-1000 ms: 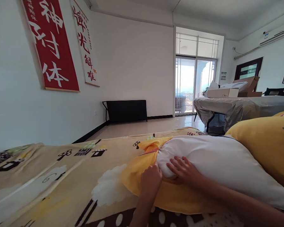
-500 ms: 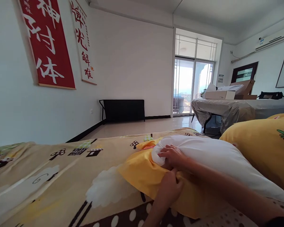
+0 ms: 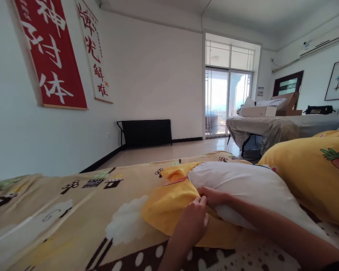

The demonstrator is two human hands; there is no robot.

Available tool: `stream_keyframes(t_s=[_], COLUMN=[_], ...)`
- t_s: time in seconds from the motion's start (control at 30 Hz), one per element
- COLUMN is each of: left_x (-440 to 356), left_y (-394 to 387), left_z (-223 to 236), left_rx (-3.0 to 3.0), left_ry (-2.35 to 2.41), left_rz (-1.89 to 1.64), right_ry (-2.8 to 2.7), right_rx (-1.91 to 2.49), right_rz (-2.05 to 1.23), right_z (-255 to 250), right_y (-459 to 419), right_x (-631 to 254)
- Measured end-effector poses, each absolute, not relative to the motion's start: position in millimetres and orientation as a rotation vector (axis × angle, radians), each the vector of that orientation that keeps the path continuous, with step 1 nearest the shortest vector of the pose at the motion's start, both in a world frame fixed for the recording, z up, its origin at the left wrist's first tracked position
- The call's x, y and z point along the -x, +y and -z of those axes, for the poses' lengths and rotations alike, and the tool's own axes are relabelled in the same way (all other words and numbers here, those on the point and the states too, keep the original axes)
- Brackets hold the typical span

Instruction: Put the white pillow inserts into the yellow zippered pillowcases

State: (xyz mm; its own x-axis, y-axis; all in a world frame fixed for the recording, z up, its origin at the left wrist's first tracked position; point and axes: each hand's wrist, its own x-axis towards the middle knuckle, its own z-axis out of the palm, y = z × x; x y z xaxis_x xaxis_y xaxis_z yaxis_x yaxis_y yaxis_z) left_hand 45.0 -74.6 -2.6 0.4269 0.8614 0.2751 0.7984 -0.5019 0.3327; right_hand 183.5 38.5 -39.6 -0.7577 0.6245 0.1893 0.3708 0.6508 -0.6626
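A white pillow (image 3: 243, 184) lies on the bed with its far left end inside a yellow pillowcase (image 3: 169, 203). The rest of the pillow is bare, and part of the case spreads beneath it. My left hand (image 3: 193, 218) is closed on the edge of the pillowcase opening. Right beside it, my right hand (image 3: 213, 196) grips the same edge, its fingertips partly hidden by the left hand and cloth. The two hands touch or nearly touch.
A beige patterned bedspread (image 3: 87, 210) covers the bed. To the right sits a stuffed yellow pillow (image 3: 305, 162) with a carrot print. Beyond the bed stand a plastic-covered table (image 3: 274, 124) bearing boxes (image 3: 260, 110), and a black folded panel (image 3: 147, 132) against the wall.
My right hand has come down off the pillow's white end to the case edge beside my left hand. The case's edge is pulled up further around the pillow end. The view has shifted slightly.
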Motion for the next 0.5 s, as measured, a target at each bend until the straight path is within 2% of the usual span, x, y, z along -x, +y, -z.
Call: stream_keyframes(t_s=[0.07,0.17,0.27,0.4,0.5], left_x=[-31,16,79,118,101], left_y=[-64,-40,-19,-9,-4], left_z=[-2,-3,13,47,64], left_rx=[-2.439,-2.062,-1.486,-1.212,-0.991], left_ry=[1.378,1.689,2.060,1.900,1.402], left_rz=[-0.918,-1.287,-1.187,-0.975,-1.018], right_ry=[-2.336,-1.866,-1.621,-1.901,-2.071], right_rx=[0.760,0.737,0.808,1.065,1.231], right_rz=[-0.987,-1.430,-1.722,-1.682,-1.345], right_z=[34,29,33,34,25], right_y=[34,11,-25,-58,-54], right_x=[-186,-191,-196,-205,-208])
